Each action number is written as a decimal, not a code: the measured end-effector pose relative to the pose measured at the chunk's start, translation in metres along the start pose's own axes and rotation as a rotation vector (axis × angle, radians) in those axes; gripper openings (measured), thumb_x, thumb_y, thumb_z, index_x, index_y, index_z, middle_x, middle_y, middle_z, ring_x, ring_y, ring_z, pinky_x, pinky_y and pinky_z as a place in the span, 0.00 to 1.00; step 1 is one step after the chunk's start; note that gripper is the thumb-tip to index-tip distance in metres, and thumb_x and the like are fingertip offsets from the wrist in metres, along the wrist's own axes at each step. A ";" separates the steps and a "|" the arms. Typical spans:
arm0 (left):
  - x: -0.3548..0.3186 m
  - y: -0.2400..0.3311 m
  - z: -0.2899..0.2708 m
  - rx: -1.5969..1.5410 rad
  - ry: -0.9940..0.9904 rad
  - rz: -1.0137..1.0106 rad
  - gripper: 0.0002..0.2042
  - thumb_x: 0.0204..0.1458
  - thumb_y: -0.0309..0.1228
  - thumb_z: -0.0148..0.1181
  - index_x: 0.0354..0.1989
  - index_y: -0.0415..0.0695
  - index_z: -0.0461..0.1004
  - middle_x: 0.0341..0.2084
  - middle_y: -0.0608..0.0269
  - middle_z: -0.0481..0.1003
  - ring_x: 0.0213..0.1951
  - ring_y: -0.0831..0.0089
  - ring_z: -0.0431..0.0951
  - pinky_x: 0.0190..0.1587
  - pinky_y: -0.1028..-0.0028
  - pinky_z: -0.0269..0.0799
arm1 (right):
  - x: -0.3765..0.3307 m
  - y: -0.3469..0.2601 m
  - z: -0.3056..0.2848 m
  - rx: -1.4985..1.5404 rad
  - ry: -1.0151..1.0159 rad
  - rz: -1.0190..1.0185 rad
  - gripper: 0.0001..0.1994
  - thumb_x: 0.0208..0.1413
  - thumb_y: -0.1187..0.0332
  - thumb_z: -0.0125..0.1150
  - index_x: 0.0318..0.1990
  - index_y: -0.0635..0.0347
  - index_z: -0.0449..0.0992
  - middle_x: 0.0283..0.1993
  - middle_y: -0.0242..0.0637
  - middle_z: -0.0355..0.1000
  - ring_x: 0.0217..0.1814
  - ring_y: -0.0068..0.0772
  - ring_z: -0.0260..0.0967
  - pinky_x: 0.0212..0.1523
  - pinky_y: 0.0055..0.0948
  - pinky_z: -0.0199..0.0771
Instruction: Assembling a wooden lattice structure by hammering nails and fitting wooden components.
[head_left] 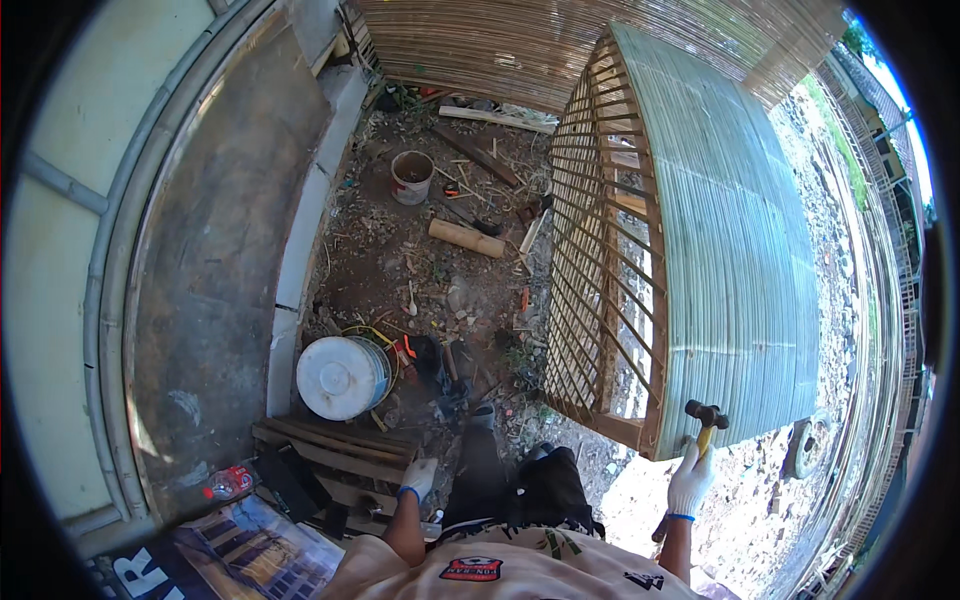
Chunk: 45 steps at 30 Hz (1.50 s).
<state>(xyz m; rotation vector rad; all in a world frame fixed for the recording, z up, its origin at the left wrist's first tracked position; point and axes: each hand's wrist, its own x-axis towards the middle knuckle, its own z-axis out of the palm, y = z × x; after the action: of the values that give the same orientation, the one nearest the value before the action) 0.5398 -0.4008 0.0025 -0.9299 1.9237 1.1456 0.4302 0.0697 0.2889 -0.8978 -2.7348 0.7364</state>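
Note:
In a white glove with a blue cuff, my right hand (690,480) is closed around the handle of a hammer (705,425). The hammer's dark head and yellow neck show above the fist, over the near edge of a panel of pale green bamboo strips (735,260). This panel covers one side of a wooden frame with a slatted face (605,250). My left hand (420,477), gloved too, is low by my left thigh, beside a slatted wooden bench (345,470). Its fingers look loosely extended, and I see nothing in them.
A white lidded bucket (342,378) stands ahead on the left, with a smaller pail (411,177) farther off. A bamboo piece (466,238), a plank (478,157) and scraps litter the dirt. A plastic bottle (228,483) lies near the left wall; a tire (806,446) is at right.

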 end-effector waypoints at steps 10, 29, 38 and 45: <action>0.056 0.031 -0.152 -0.248 0.185 -0.372 0.23 0.64 0.49 0.54 0.36 0.37 0.81 0.26 0.53 0.80 0.25 0.61 0.80 0.28 0.59 0.71 | 0.010 -0.071 0.013 -0.014 0.020 0.220 0.16 0.70 0.59 0.51 0.44 0.67 0.76 0.33 0.52 0.79 0.35 0.53 0.79 0.36 0.45 0.73; 0.309 0.516 -0.332 0.061 0.143 0.486 0.19 0.64 0.42 0.58 0.53 0.39 0.79 0.48 0.46 0.82 0.52 0.54 0.82 0.55 0.62 0.75 | 0.175 -0.254 0.381 -0.012 -0.853 0.399 0.32 0.66 0.44 0.50 0.51 0.72 0.77 0.43 0.65 0.79 0.49 0.65 0.78 0.52 0.50 0.74; 0.540 0.660 -0.345 0.805 0.016 0.695 0.14 0.58 0.38 0.62 0.46 0.43 0.81 0.42 0.48 0.82 0.47 0.50 0.83 0.51 0.58 0.76 | 0.046 -0.304 0.470 0.790 -0.128 1.420 0.18 0.70 0.46 0.54 0.37 0.50 0.72 0.22 0.22 0.62 0.18 0.19 0.57 0.17 0.23 0.56; 0.817 0.643 -0.280 1.093 -0.014 0.646 0.14 0.58 0.37 0.57 0.46 0.45 0.82 0.45 0.48 0.81 0.51 0.48 0.80 0.55 0.53 0.75 | 0.008 -0.384 0.615 1.156 -0.187 1.764 0.20 0.69 0.43 0.54 0.44 0.51 0.73 0.23 0.24 0.62 0.18 0.21 0.56 0.19 0.27 0.63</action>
<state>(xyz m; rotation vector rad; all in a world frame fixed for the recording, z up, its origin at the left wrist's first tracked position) -0.4654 -0.6122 -0.3214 0.3051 2.4245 0.2212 0.0403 -0.4398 -0.0485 -2.4717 -0.3933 2.1063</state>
